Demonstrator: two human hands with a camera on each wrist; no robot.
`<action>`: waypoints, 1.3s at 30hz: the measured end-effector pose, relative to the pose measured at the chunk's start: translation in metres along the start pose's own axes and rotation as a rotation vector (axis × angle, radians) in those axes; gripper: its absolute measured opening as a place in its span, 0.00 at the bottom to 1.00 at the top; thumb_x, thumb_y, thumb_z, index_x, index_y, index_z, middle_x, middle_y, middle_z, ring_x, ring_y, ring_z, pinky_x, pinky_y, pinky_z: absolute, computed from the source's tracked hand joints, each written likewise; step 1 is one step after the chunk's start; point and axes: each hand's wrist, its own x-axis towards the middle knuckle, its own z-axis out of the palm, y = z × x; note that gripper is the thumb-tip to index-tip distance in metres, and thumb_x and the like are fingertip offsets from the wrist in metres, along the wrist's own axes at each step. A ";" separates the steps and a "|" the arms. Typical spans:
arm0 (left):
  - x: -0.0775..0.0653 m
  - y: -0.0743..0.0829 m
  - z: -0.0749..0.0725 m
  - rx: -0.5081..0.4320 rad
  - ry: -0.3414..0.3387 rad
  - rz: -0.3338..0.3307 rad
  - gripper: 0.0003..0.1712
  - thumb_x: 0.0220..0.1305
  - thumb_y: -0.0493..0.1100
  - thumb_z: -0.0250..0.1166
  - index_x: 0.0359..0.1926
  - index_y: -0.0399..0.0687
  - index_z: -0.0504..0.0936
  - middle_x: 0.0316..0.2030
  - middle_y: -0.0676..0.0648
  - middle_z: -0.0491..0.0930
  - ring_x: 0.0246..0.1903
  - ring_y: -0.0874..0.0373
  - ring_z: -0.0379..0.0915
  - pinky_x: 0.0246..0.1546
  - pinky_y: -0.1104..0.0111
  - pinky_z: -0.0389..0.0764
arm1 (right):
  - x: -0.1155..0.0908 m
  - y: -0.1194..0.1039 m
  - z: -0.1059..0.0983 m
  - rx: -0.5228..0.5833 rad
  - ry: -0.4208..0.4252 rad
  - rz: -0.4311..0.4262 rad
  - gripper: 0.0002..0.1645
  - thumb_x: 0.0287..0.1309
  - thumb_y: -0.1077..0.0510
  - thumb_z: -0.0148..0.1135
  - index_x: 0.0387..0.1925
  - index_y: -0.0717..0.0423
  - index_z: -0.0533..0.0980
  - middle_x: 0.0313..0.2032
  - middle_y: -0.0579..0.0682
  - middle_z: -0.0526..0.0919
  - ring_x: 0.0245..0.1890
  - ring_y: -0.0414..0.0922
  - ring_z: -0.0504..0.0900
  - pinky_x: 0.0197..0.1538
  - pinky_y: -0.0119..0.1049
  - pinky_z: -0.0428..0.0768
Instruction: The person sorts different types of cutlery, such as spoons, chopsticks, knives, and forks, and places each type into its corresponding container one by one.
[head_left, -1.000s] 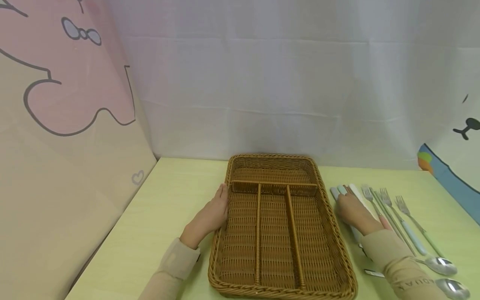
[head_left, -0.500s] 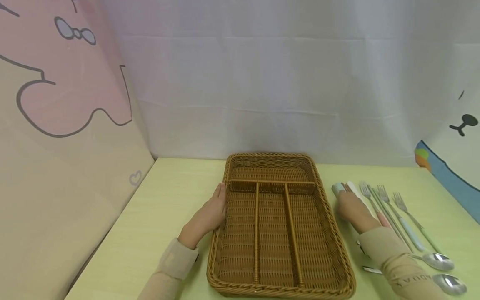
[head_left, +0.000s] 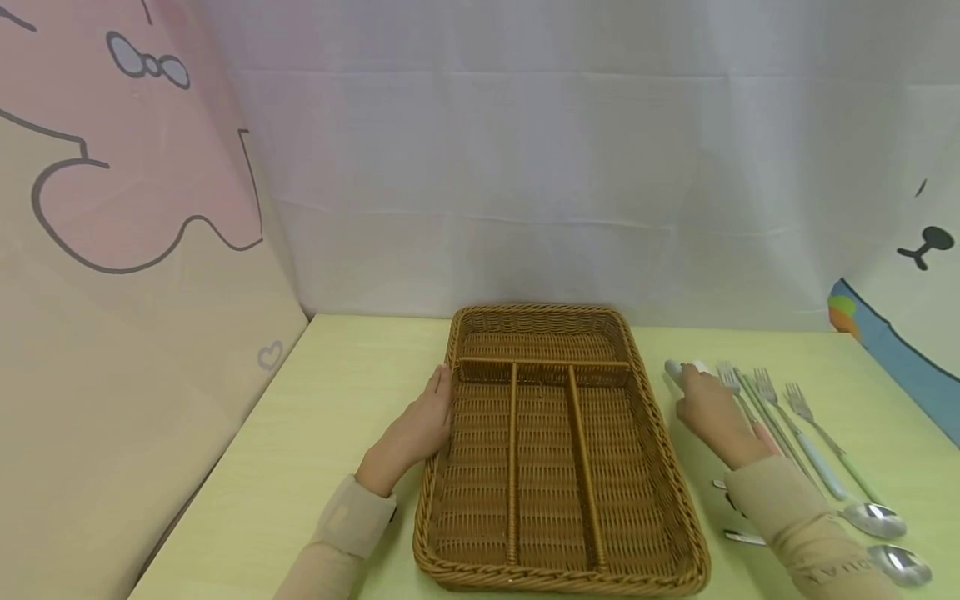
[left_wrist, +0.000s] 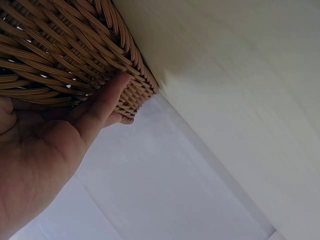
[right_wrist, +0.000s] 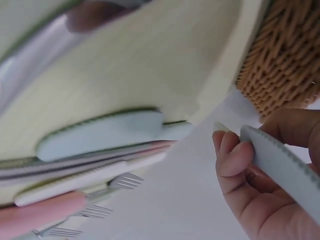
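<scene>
My left hand (head_left: 416,429) lies along the left side of a brown wicker cutlery tray (head_left: 517,467), its straight fingers against the woven wall. In the left wrist view the thumb (left_wrist: 107,97) touches the weave near the tray's corner. My right hand (head_left: 712,417) is to the right of the tray, over the cutlery. The right wrist view shows it pinching a flat, pale grey-blue cutlery handle (right_wrist: 285,167) between thumb and fingers; its other end is out of view. A light blue handle (right_wrist: 105,135) lies apart from the hand on the table.
Several forks (head_left: 798,402) lie right of my right hand, beside green chopsticks (head_left: 750,396). Two spoon bowls (head_left: 876,520) are near my right sleeve, with a silver tip (head_left: 742,537) left of it. Curtains (head_left: 480,192) back the table (head_left: 360,350).
My right hand has shifted slightly right and covers the brown handle ends that showed earlier. The left hand keeps its place at the tray; the head view has shifted slightly.
</scene>
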 end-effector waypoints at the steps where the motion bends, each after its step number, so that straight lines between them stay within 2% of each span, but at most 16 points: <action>1: 0.000 0.000 0.000 0.001 -0.001 -0.002 0.31 0.69 0.36 0.38 0.68 0.28 0.42 0.68 0.29 0.43 0.58 0.37 0.63 0.51 0.57 0.76 | -0.001 -0.001 -0.001 0.010 0.004 -0.001 0.25 0.44 0.74 0.43 0.48 0.85 0.60 0.31 0.76 0.73 0.22 0.54 0.73 0.18 0.37 0.68; 7: 0.001 0.000 -0.001 -0.002 0.000 0.001 0.31 0.69 0.36 0.39 0.68 0.27 0.42 0.68 0.29 0.43 0.59 0.37 0.62 0.51 0.56 0.75 | -0.006 -0.012 -0.010 0.028 0.046 -0.010 0.22 0.48 0.74 0.43 0.49 0.82 0.62 0.33 0.77 0.72 0.26 0.59 0.75 0.18 0.35 0.68; 16: 0.001 0.001 -0.001 -0.006 -0.014 -0.006 0.31 0.69 0.36 0.38 0.68 0.28 0.41 0.68 0.29 0.42 0.61 0.37 0.58 0.55 0.55 0.73 | -0.015 -0.030 -0.018 0.028 0.101 -0.065 0.20 0.52 0.74 0.39 0.47 0.78 0.67 0.30 0.73 0.75 0.16 0.47 0.67 0.15 0.32 0.62; 25: 0.001 0.000 -0.001 -0.007 -0.011 -0.003 0.31 0.69 0.36 0.39 0.68 0.27 0.41 0.68 0.29 0.42 0.62 0.37 0.56 0.57 0.54 0.71 | -0.022 -0.051 -0.019 0.004 0.167 -0.126 0.18 0.49 0.75 0.45 0.42 0.74 0.74 0.33 0.70 0.76 0.20 0.47 0.67 0.18 0.33 0.63; 28: 0.000 0.000 -0.001 -0.010 -0.012 -0.001 0.31 0.69 0.36 0.39 0.68 0.27 0.41 0.68 0.28 0.42 0.63 0.37 0.55 0.57 0.54 0.70 | -0.024 -0.058 -0.019 -0.009 0.168 -0.143 0.16 0.49 0.75 0.47 0.40 0.74 0.75 0.31 0.68 0.76 0.20 0.46 0.66 0.18 0.33 0.64; 33: 0.000 0.000 -0.001 -0.013 -0.016 -0.002 0.31 0.70 0.37 0.38 0.68 0.27 0.41 0.68 0.29 0.41 0.63 0.37 0.55 0.57 0.55 0.71 | -0.025 -0.069 -0.017 -0.067 0.179 -0.173 0.11 0.49 0.74 0.52 0.35 0.72 0.78 0.25 0.62 0.75 0.22 0.48 0.71 0.21 0.36 0.70; 39: 0.000 0.000 -0.001 -0.014 -0.017 -0.001 0.31 0.70 0.37 0.38 0.68 0.27 0.41 0.68 0.28 0.42 0.62 0.37 0.56 0.56 0.55 0.71 | -0.027 -0.078 -0.011 -0.058 0.120 -0.190 0.09 0.51 0.73 0.53 0.32 0.71 0.79 0.22 0.57 0.74 0.18 0.43 0.68 0.18 0.30 0.65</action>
